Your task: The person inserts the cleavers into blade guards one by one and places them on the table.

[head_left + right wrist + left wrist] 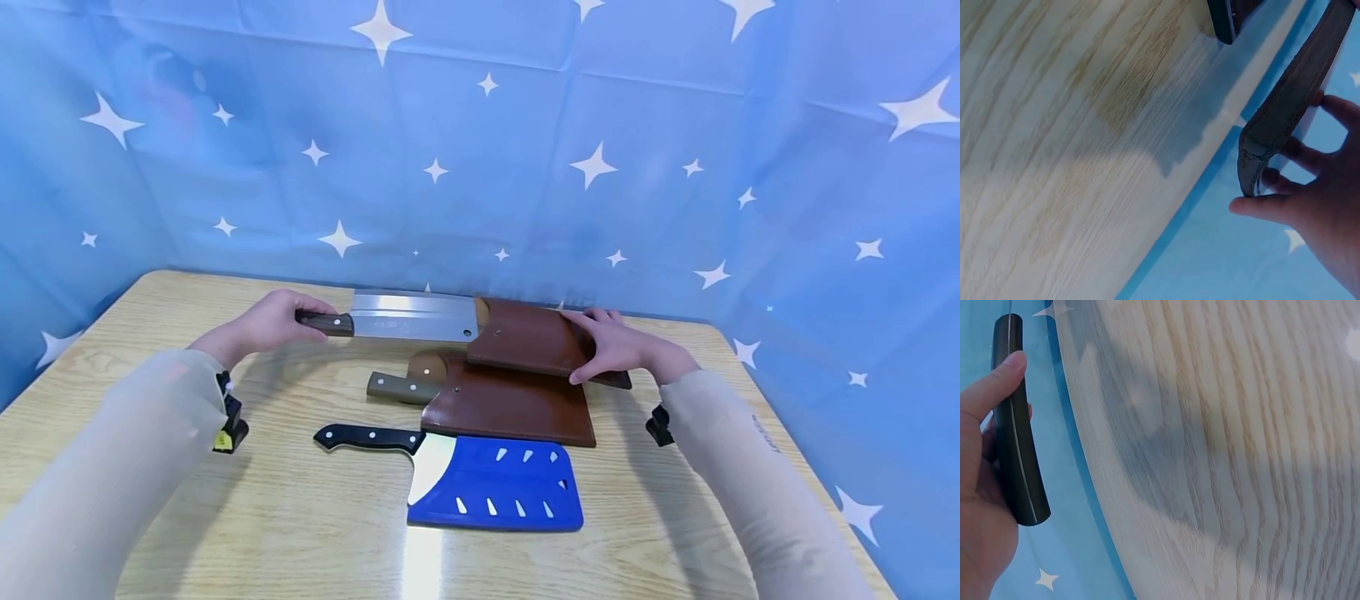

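In the head view my left hand [281, 327] grips the dark riveted handle [333, 323] of a cleaver, thumb along the handle [1016, 444] in the left wrist view. The cleaver's bare steel blade [412, 317] points right, its holed far end at the mouth of a brown leather sheath [525, 333]. My right hand [618, 343] holds that sheath by its closed end, thumb on the near side and fingers behind. The right wrist view shows the sheath's edge [1291, 94] between thumb and fingers. Both are raised above the table.
Below lies a second cleaver in a brown sheath [517, 408], its olive-brown handle [397, 387] pointing left. Nearer me rests a black-handled cleaver [367, 437] with a blue blade cover [510, 483]. The wooden table [285, 517] backs onto a blue starry curtain [480, 208].
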`<state>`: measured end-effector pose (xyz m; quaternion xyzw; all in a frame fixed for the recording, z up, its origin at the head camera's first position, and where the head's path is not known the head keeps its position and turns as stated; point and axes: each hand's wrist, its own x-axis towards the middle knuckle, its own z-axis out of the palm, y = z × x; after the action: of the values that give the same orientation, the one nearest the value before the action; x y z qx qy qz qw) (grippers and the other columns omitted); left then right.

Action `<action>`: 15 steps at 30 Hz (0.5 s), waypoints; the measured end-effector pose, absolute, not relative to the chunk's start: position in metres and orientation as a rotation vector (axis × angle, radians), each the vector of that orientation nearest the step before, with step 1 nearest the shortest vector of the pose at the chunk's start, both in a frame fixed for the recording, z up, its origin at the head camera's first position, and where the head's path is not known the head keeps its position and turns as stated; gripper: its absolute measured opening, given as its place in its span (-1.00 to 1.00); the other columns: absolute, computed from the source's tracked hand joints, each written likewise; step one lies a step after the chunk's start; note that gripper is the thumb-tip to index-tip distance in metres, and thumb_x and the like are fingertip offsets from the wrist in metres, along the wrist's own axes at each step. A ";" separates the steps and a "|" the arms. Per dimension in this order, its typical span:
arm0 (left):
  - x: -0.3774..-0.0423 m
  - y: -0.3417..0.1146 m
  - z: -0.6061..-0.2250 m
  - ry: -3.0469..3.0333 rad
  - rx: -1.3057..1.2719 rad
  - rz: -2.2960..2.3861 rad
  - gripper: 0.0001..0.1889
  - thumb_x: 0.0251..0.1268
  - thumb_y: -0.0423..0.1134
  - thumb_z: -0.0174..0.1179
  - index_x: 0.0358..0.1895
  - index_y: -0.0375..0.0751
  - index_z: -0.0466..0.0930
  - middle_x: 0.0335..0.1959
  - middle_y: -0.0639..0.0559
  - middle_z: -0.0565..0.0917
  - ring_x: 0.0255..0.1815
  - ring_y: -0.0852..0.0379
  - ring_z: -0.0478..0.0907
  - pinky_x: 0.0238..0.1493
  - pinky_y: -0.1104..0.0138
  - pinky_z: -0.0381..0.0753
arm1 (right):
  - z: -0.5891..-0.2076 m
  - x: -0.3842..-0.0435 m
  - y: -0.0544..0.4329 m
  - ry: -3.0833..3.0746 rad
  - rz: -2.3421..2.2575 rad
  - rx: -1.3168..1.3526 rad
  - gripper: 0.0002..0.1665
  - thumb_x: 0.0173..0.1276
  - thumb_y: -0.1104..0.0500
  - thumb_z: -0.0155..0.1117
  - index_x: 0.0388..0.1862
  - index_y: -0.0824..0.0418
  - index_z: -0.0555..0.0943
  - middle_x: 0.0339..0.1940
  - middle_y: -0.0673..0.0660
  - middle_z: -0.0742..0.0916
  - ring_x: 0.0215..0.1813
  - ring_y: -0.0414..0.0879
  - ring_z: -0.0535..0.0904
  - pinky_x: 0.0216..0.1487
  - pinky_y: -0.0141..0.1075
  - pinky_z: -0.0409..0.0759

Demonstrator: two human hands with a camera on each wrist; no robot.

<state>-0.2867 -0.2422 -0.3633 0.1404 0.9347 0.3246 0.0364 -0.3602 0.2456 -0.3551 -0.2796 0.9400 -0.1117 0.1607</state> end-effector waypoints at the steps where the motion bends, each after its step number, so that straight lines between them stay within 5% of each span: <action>1: -0.286 -0.242 -0.363 2.867 0.434 0.998 -0.58 0.06 -0.40 0.31 0.05 -0.40 0.56 0.01 -0.32 0.62 -0.09 -0.06 0.59 -0.06 0.16 0.51 | -0.355 -0.360 0.244 2.684 -0.318 -0.807 0.28 -0.05 -0.22 0.45 0.51 0.13 -0.05 0.41 0.40 0.10 0.35 0.33 -0.05 0.19 0.32 0.17; 15: -0.291 -0.228 -0.364 2.806 0.488 1.013 -0.60 0.06 -0.39 0.31 0.05 -0.35 0.58 0.01 -0.28 0.63 -0.04 -0.07 0.58 0.01 0.10 0.48 | -0.354 -0.360 0.234 2.678 -0.322 -0.836 0.30 -0.06 -0.26 0.45 0.51 0.11 -0.05 0.42 0.39 0.09 0.35 0.32 -0.04 0.20 0.31 0.17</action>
<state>-0.2910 -0.2284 -0.3640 0.1612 0.9267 0.3343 0.0593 -0.3601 0.2343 -0.3539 -0.2925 0.9364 -0.1124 0.1582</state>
